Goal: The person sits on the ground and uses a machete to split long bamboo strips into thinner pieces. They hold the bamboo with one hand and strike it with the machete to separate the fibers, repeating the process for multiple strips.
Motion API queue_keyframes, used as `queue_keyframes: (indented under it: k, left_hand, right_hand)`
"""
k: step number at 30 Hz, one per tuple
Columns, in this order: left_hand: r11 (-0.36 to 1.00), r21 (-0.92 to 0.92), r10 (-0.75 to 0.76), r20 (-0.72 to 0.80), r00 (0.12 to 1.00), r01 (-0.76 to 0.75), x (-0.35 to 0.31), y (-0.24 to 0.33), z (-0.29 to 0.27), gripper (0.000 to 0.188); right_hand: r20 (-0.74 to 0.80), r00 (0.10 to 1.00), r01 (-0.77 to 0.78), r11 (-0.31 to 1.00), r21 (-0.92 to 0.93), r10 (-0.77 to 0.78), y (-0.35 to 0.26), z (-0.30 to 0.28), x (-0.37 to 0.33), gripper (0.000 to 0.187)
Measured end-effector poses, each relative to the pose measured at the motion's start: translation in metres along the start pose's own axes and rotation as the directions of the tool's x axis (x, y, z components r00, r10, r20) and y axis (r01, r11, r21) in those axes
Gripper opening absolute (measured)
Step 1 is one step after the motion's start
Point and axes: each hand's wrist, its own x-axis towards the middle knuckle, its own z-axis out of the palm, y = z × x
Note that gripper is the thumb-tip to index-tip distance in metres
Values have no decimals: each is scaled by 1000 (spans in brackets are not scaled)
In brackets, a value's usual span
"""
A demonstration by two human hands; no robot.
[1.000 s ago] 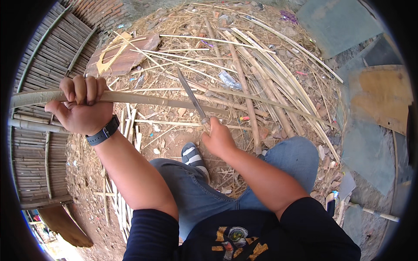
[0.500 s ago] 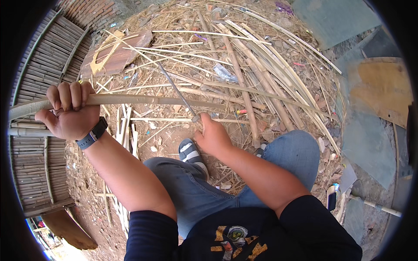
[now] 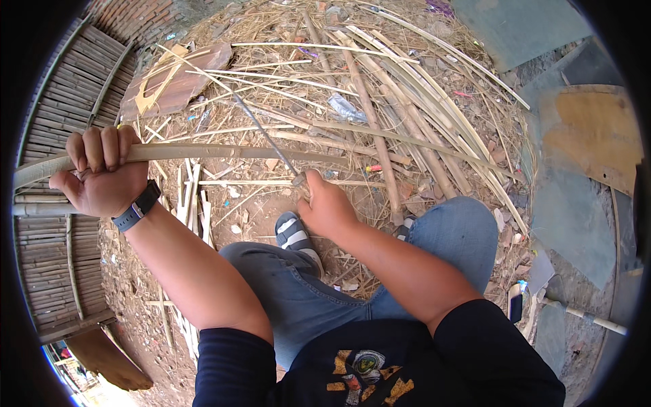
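My left hand, with a dark watch at the wrist, is closed around a long pale bamboo strip. The strip bends off past the left edge of the view, and its other end reaches right, over the ground. In my right hand is the handle of a knife, its long grey blade seen nearly edge-on and slanting up to the left. The blade crosses the bamboo strip between my hands; I cannot tell whether it bites in.
Split bamboo strips and round poles lie across the littered ground ahead. At far left stands a bamboo slat panel. Grey sheets lie on the right, near a phone. A brown board lies at far left ahead.
Both hands, the knife and the strip sit slightly further left and higher, as the whole view has shifted a little. Both grips are the same.
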Motion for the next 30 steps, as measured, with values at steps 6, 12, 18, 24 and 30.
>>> queue_keyframes:
  k: [6, 12, 18, 24, 30]
  left_hand:
    - [1000, 8, -27, 76, 997, 27, 5, -8, 15, 56]
    - [999, 48, 21, 2, 1000, -21, 5, -8, 16, 57]
    - [995, -85, -40, 181, 983, 56, 9, -11, 16, 58]
    - [997, 68, 22, -6, 1000, -22, 7, -7, 9, 59]
    - [996, 83, 29, 25, 999, -31, 5, -6, 18, 56]
  right_hand:
    - [33, 950, -305, 944, -128, 312, 69, 15, 11, 50]
    - [17, 947, -321, 946, -34, 322, 42, 16, 5, 52]
    - [-131, 988, 88, 996, 9, -86, 35, 19, -2, 48]
    - [19, 913, -403, 909, -110, 407, 73, 24, 10, 49]
    - [29, 983, -181, 981, -67, 183, 19, 12, -2, 48]
